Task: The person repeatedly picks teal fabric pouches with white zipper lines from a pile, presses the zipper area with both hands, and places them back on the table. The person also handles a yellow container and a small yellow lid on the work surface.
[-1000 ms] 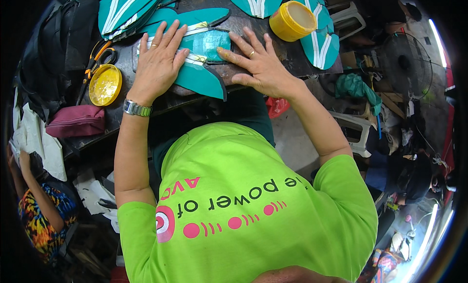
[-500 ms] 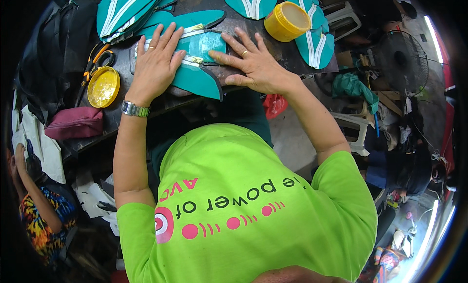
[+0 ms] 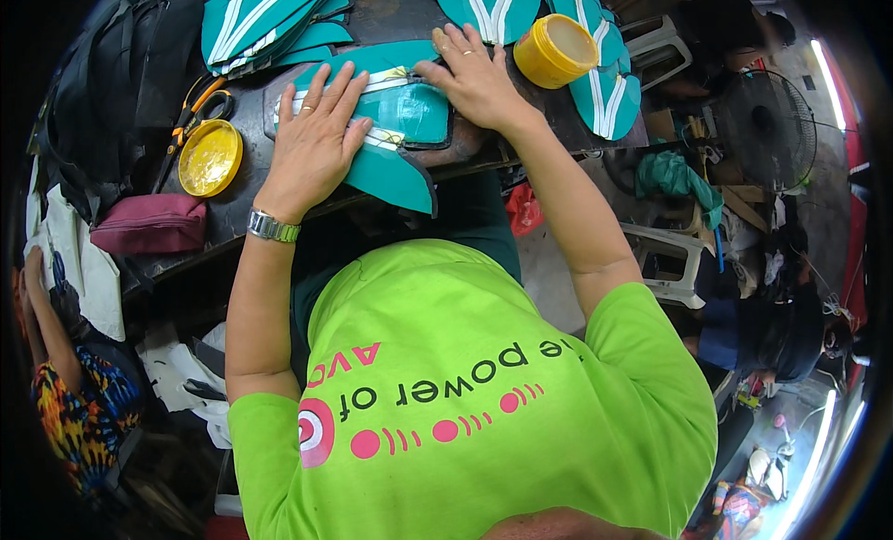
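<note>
A teal cut piece (image 3: 389, 179) with white strips and dark edges lies on the dark worktable before me. Its middle section (image 3: 420, 114) looks glossy. My left hand (image 3: 318, 140) rests flat on the piece's left side, fingers stretched over a white strip. At the piece's upper right, my right hand (image 3: 476, 82) lies with fingers spread, fingertips on the teal edge by the end of a white strip. Neither hand grasps anything. Just right of that hand stands an open yellow tub (image 3: 555, 53) with pale contents.
A stack of teal pieces (image 3: 265, 19) lies far left; more teal pieces (image 3: 600, 93) lie far right. Left of my hands are orange-handled scissors (image 3: 206, 106), a yellow lid (image 3: 210, 159) and a maroon pouch (image 3: 149, 224). A fan (image 3: 767, 131) and white stool (image 3: 665, 261) stand right.
My right hand has moved up and away from me, off the glossy section to the piece's upper edge. My left hand stays flat on the piece. The whole view has shifted slightly.
</note>
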Demonstrator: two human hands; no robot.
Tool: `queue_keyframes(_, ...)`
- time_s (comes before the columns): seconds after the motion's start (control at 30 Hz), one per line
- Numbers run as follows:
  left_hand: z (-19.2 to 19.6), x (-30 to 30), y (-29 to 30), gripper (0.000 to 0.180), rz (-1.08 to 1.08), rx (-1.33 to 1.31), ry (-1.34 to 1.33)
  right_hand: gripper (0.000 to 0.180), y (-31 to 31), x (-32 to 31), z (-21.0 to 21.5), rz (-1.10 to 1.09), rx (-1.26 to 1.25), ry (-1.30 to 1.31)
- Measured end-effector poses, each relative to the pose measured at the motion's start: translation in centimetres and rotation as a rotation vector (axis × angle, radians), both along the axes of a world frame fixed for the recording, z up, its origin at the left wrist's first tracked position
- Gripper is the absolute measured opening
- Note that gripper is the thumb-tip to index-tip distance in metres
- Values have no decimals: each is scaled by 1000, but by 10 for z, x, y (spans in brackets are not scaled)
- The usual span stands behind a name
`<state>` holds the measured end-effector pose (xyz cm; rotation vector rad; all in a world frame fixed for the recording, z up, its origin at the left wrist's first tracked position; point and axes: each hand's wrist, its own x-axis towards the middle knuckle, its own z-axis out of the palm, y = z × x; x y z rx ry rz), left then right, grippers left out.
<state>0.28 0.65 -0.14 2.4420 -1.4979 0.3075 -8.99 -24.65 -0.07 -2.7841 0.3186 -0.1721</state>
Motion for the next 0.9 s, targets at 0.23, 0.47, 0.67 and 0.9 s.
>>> queue_keyframes(0.23,-3,0,-1,54,1,-28,-12,92,34,-5,1,-78,-405,-46)
queue_keyframes(0.47,-4,1,-1,57,4,-48,-13,88,61,-15,22,163,-133,-51)
queue_keyframes(0.67,-3,0,1,62,32,-78,37,88,26,-8,18,-18,-342,-64)
queue_keyframes(0.9,0,6,5,57,-24,-57,24,86,22,7,4,116,-460,41)
